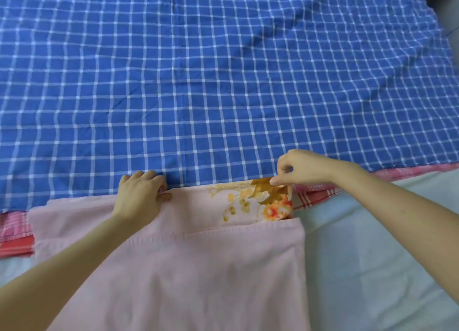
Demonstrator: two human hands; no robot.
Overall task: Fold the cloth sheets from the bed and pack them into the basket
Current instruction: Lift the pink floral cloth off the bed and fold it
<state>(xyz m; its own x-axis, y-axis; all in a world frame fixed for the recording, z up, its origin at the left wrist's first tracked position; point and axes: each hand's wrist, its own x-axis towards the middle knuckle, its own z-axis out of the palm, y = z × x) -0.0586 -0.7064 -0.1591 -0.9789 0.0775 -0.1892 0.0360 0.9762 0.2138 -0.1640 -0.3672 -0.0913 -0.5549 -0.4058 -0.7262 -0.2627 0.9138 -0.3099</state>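
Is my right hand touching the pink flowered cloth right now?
Touching. The head view shows the right hand pinching the flowered corner of the pink cloth between thumb and fingertips, with no gap.

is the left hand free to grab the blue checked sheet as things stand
Probably not yet: the left hand grips the pink cloth. The blue checked sheet lies uncovered right beside its fingers.
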